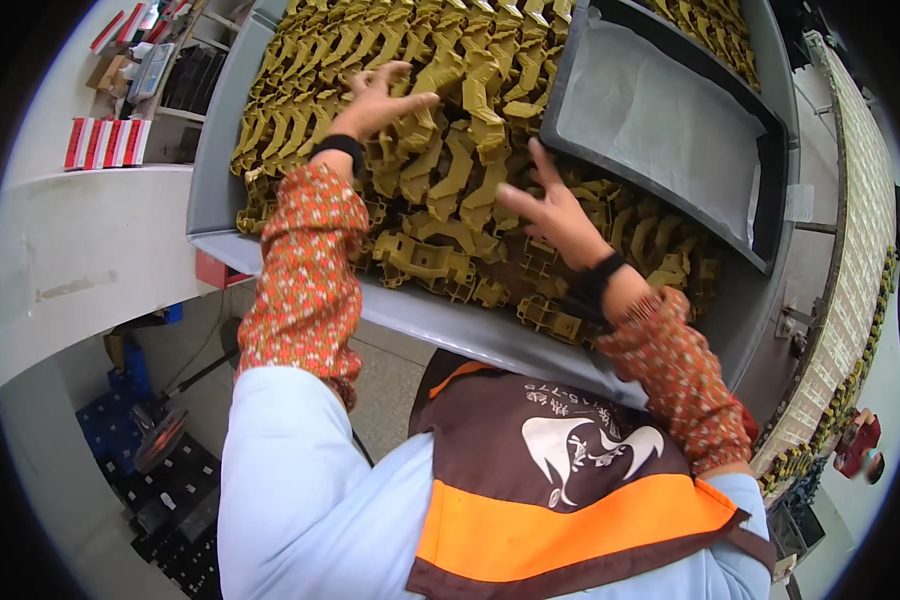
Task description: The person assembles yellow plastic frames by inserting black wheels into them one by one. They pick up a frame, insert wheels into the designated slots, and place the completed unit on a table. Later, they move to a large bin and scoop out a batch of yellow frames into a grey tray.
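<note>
Many olive-yellow moulded parts (460, 170), curved and bracket-like, lie in rows inside a large grey bin (490, 335). My left hand (375, 103) is over the rows at the upper left of the bin, fingers spread apart, resting on or just above the parts. Over the right middle of the pile, my right hand (560, 215) has its thumb and forefinger apart, with nothing seen between them. Its lower fingers are partly hidden. A dark grey tray (560, 105) with a pale sheet (660, 120) in it sits on the bin's right side, just beyond my right hand.
A white curved counter (90, 250) stands left of the bin, with red-and-white boxes (108, 143) and a shelf behind. On the right runs a long conveyor-like surface (840, 230) edged with more parts. Another person (858, 445) is far right. Blue and black crates (180, 500) stand lower left.
</note>
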Action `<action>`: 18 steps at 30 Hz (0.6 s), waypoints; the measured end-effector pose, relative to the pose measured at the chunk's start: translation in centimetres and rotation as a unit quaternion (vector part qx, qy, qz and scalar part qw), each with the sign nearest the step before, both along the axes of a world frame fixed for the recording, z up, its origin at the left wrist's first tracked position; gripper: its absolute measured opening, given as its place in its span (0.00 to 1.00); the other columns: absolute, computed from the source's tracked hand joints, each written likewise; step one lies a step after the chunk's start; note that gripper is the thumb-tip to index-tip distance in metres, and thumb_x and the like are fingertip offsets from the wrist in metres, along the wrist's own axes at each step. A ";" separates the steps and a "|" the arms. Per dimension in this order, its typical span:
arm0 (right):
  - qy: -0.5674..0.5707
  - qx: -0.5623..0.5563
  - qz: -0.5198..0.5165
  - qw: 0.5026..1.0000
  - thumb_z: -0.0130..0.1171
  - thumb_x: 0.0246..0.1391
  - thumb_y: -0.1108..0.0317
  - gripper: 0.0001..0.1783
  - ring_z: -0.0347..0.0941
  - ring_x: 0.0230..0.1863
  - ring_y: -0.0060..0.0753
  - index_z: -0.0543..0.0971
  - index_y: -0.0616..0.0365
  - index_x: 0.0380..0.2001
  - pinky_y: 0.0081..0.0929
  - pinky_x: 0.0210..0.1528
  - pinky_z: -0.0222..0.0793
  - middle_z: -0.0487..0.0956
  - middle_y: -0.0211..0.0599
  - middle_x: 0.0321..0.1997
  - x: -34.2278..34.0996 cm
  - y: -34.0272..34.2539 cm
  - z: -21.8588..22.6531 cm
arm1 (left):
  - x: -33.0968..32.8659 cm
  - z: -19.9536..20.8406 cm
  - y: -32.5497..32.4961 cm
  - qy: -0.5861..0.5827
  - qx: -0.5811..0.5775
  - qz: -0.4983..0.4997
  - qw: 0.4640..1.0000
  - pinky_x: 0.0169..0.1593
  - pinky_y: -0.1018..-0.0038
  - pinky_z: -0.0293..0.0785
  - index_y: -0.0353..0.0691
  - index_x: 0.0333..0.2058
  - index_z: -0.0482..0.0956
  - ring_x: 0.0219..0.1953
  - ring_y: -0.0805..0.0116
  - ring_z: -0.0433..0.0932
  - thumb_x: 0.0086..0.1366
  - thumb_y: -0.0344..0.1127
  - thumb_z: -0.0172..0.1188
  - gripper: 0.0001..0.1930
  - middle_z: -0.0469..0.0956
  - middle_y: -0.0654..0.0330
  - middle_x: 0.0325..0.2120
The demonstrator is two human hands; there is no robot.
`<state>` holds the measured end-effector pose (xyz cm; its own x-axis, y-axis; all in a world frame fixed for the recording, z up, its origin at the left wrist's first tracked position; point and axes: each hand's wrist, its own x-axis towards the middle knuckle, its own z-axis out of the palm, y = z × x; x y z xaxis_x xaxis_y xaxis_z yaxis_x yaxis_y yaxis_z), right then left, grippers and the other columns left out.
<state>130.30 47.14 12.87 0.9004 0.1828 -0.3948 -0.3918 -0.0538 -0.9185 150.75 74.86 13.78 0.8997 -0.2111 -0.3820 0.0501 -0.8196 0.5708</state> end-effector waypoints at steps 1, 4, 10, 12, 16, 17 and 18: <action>0.058 0.053 -0.042 0.996 0.70 0.56 0.44 0.62 0.55 0.76 0.54 0.40 0.52 0.79 0.48 0.70 0.61 0.53 0.54 0.79 1.3 1.6 0.8 | -0.5 0.4 -0.4 0.015 -0.022 -0.024 0.999 0.71 0.35 0.56 0.61 0.72 0.57 0.72 0.26 0.51 0.45 0.78 0.71 0.59 0.46 0.40 0.71; 0.053 0.015 -0.098 0.994 0.71 0.50 0.38 0.71 0.46 0.78 0.71 0.32 0.46 0.79 0.54 0.75 0.50 0.41 0.69 0.79 3.1 6.2 -0.2 | -4.0 1.8 -3.0 -0.030 0.101 -0.017 0.994 0.70 0.41 0.57 0.54 0.69 0.65 0.71 0.28 0.50 0.51 0.77 0.67 0.53 0.51 0.39 0.68; 0.008 -0.074 -0.129 0.989 0.73 0.46 0.36 0.70 0.51 0.73 0.71 0.39 0.40 0.79 0.51 0.75 0.50 0.54 0.72 0.68 3.2 7.3 -2.1 | -10.1 2.1 -3.0 -0.113 0.123 -0.038 0.985 0.65 0.40 0.63 0.45 0.68 0.68 0.69 0.27 0.48 0.55 0.73 0.66 0.50 0.60 0.33 0.62; 0.011 -0.080 -0.128 0.988 0.74 0.47 0.39 0.69 0.54 0.73 0.65 0.39 0.42 0.79 0.50 0.74 0.53 0.54 0.65 0.70 3.9 8.2 -2.1 | -10.3 2.2 -2.8 -0.135 0.102 0.000 0.986 0.65 0.44 0.64 0.46 0.66 0.70 0.68 0.29 0.50 0.56 0.71 0.67 0.47 0.61 0.33 0.59; -0.013 0.194 -0.179 0.965 0.74 0.53 0.58 0.61 0.64 0.69 0.43 0.42 0.40 0.79 0.36 0.66 0.68 0.62 0.53 0.68 4.4 9.6 -0.5 | -10.9 -1.1 -2.8 -0.057 -0.199 0.172 0.963 0.65 0.57 0.64 0.48 0.65 0.71 0.61 0.41 0.66 0.59 0.65 0.70 0.42 0.62 0.39 0.54; -0.017 0.235 -0.178 0.955 0.73 0.54 0.60 0.60 0.65 0.68 0.40 0.43 0.40 0.79 0.34 0.65 0.69 0.63 0.52 0.67 4.4 9.8 0.0 | -11.7 -1.8 -2.7 -0.042 -0.232 0.206 0.950 0.65 0.58 0.65 0.48 0.64 0.71 0.58 0.44 0.69 0.60 0.64 0.70 0.40 0.63 0.42 0.53; -0.039 0.137 -0.176 0.974 0.73 0.54 0.60 0.58 0.67 0.66 0.43 0.45 0.39 0.78 0.37 0.66 0.68 0.66 0.52 0.65 4.5 9.8 -1.2 | -12.1 -1.0 -2.7 -0.034 -0.245 0.211 0.946 0.63 0.58 0.67 0.47 0.64 0.71 0.57 0.48 0.69 0.61 0.61 0.71 0.39 0.63 0.43 0.53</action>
<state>134.76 56.97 11.69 0.9517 -0.0538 -0.3022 -0.2697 0.3234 -0.9070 138.65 72.17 12.74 0.9624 0.0364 -0.2691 0.2630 -0.3708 0.8907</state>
